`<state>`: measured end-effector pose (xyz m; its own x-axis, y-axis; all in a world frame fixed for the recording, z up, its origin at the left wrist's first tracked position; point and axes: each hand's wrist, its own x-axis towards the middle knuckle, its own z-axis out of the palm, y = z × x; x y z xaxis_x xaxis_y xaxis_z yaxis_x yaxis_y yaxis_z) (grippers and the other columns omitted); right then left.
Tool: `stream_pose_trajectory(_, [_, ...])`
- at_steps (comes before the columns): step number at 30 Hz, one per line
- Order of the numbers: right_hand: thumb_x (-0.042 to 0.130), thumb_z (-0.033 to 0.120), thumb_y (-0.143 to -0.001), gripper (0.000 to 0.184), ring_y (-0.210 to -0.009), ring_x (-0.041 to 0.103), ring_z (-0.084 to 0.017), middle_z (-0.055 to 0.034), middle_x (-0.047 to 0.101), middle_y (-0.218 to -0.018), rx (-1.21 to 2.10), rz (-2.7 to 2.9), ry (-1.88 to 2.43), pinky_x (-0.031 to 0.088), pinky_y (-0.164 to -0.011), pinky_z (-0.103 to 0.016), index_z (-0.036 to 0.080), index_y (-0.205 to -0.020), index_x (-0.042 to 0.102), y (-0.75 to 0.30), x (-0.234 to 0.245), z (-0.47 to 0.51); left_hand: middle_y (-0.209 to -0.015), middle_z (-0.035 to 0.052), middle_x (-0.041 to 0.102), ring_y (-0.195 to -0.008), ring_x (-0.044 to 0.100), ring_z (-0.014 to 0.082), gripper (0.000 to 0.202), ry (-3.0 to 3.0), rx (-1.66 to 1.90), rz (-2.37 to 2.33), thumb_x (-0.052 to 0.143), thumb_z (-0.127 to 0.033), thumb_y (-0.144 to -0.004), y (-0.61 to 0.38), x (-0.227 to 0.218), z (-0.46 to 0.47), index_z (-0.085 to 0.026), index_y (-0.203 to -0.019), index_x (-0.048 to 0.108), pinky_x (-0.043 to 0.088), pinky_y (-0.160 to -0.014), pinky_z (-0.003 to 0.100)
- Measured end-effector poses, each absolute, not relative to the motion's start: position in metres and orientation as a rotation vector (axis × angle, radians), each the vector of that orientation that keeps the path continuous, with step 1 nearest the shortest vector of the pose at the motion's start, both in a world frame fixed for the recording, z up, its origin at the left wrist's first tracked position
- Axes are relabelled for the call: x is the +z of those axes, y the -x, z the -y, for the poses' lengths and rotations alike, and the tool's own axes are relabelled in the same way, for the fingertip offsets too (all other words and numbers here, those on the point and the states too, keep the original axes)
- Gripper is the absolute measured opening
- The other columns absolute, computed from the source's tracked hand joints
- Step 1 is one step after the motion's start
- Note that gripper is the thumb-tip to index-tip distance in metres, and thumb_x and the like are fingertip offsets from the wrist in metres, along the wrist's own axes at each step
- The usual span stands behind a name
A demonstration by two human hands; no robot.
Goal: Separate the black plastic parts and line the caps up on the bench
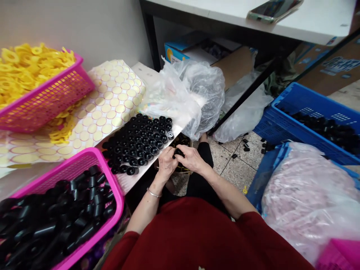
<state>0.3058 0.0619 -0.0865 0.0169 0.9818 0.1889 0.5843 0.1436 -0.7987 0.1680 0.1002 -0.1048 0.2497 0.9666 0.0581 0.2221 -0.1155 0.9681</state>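
My left hand [167,163] and my right hand [191,159] meet in front of my lap, fingers closed around a small black plastic cap [179,152]. The fingers cover most of it. Just left of my hands, rows of black round caps [140,145] stand upright with their hollow ends up on a pale board [132,183]. One piece at the right edge of the rows, a cap with a light ring [170,135], looks different inside. Below my hands, a container with dark and yellow pieces [181,168] shows in part.
A pink basket [119,195] of loose black caps sits at lower left; another pink basket [47,103] holds yellow rings. Plastic bags [206,84] lie under the white table [225,17]. Right are blue crates [315,99] and a bag of pinkish pieces [306,195]. Black bits [246,147] litter the floor.
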Motion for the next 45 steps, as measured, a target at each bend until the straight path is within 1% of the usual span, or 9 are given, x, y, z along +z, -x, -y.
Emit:
stream_pose_trajectory(4, [0.057,0.024,-0.082,0.02,-0.067,0.06,-0.016,-0.005,0.069,-0.087,0.53,1.633,1.496,0.047,-0.065,-0.027,0.018,-0.099,0.065,-0.314,-0.078,-0.078,-0.086,0.0055,0.066,-0.087,0.057,0.0235,0.027,-1.472,1.057,-1.14,0.082,-0.02,-0.055,-0.171,-0.097,-0.103,-0.024,-0.081,0.075,0.043,-0.087,0.033])
stream_pose_trajectory(8, [0.054,0.025,-0.083,0.014,-0.072,0.059,-0.017,-0.0037,0.066,-0.081,0.35,1.539,1.555,0.046,-0.07,-0.028,0.019,-0.091,0.064,-0.327,-0.068,-0.118,-0.068,0.0002,0.062,-0.071,0.053,0.0169,0.029,-1.23,1.034,-1.238,0.088,-0.028,-0.049,-0.172,-0.092,-0.095,-0.021,-0.073,0.074,0.044,-0.075,0.03])
stream_pose_trajectory(12, [0.053,0.021,-0.08,0.009,-0.076,0.058,-0.019,-0.0043,0.065,-0.079,0.375,1.664,1.585,0.046,-0.073,-0.03,0.019,-0.08,0.062,-0.336,-0.071,-0.161,-0.067,0.0,0.063,-0.064,0.052,0.0117,0.032,-0.904,0.916,-1.25,0.088,-0.033,-0.05,-0.167,-0.1,-0.08,-0.015,-0.072,0.074,0.041,-0.065,0.026])
stream_pose_trajectory(19, [0.057,0.027,-0.085,0.013,-0.082,0.059,-0.02,-0.007,0.064,-0.091,0.377,1.57,1.481,0.048,-0.076,-0.032,0.018,-0.092,0.063,-0.335,-0.085,-0.154,-0.062,0.0017,0.064,-0.056,0.048,0.0085,0.032,-0.751,0.81,-1.223,0.088,-0.033,-0.05,-0.149,-0.111,-0.062,-0.013,-0.07,0.074,0.034,-0.056,0.023])
stream_pose_trajectory(23, [0.058,0.032,-0.086,0.015,-0.084,0.06,-0.019,-0.0061,0.062,-0.091,0.399,1.544,1.413,0.049,-0.079,-0.032,0.019,-0.093,0.062,-0.323,-0.088,-0.128,-0.062,0.0017,0.064,-0.056,0.049,0.0088,0.032,-0.711,0.782,-1.185,0.088,-0.035,-0.051,-0.145,-0.111,-0.058,-0.013,-0.07,0.074,0.035,-0.056,0.023])
stream_pose_trajectory(31, [0.054,0.02,-0.078,0.025,-0.091,0.06,-0.022,-0.0095,0.062,-0.103,0.392,1.508,1.535,0.05,-0.08,-0.034,0.019,-0.102,0.06,-0.288,-0.106,-0.128,-0.06,0.0016,0.064,-0.056,0.05,0.0087,0.032,-0.691,0.77,-1.17,0.089,-0.031,-0.048,-0.142,-0.109,-0.053,-0.013,-0.069,0.074,0.032,-0.054,0.022])
stream_pose_trajectory(37, [0.055,0.022,-0.075,0.022,-0.066,0.057,-0.015,-0.0018,0.064,-0.083,0.493,1.349,1.541,0.048,-0.067,-0.028,0.019,-0.097,0.058,-0.288,-0.108,-0.124,-0.06,0.0011,0.063,-0.054,0.05,0.0076,0.033,-0.648,0.771,-1.157,0.089,-0.029,-0.048,-0.139,-0.106,-0.054,-0.012,-0.071,0.073,0.031,-0.052,0.021])
stream_pose_trajectory(42, [0.056,0.022,-0.081,0.024,-0.075,0.061,-0.017,-0.0046,0.066,-0.09,0.379,1.792,1.551,0.044,-0.063,-0.026,0.02,-0.103,0.064,-0.301,-0.091,-0.09,-0.074,-0.0002,0.067,-0.066,0.055,0.0075,0.045,-0.583,1.003,-1.065,0.088,-0.03,-0.052,-0.148,-0.095,-0.063,-0.016,-0.092,0.074,0.041,-0.064,0.021])
stream_pose_trajectory(45, [0.055,0.025,-0.085,0.025,-0.075,0.06,-0.017,-0.0072,0.065,-0.092,0.23,2.081,1.513,0.04,-0.057,-0.025,0.019,-0.107,0.067,-0.307,-0.081,-0.068,-0.072,-0.0015,0.066,-0.065,0.055,0.0066,0.045,-0.558,1.052,-1.012,0.089,-0.03,-0.052,-0.155,-0.089,-0.067,-0.016,-0.092,0.074,0.042,-0.066,0.02])
